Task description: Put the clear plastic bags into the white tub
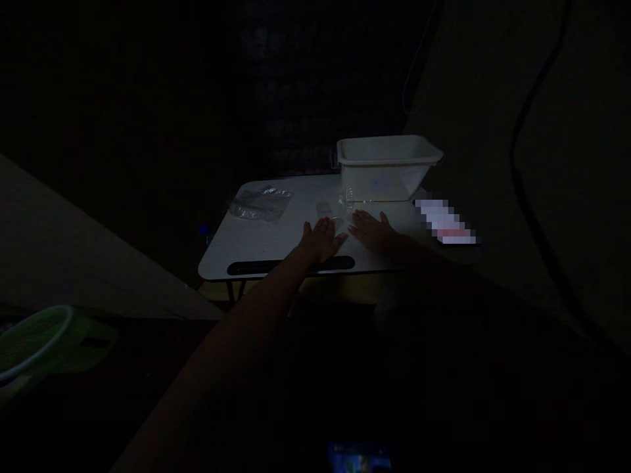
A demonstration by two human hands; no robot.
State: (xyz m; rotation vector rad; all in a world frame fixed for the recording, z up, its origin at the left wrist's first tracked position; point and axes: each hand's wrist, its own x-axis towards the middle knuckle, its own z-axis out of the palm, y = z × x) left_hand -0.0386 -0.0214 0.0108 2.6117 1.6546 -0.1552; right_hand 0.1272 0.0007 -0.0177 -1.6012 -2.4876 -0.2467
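Both my hands rest on a small white folding table (266, 246) in dim light. My left hand (319, 242) lies flat with its fingers spread, over the near edge of a clear plastic piece (326, 210). Palm down beside it, my right hand (372, 231) has its fingers stretched out toward the same clear plastic. The plastic looks thin and see-through, and the darkness hides its exact kind. A crumpled clear plastic bag (263, 202) lies on the table to the left, apart from my hands.
A white plastic tub (379, 182) stands at the table's back right. Right of my hands lies a blurred-out bright rectangle (446, 223). A black slot (290, 265) runs along the front edge. A green basket (64, 341) is at lower left, and a lit screen (359, 458) shows at the bottom.
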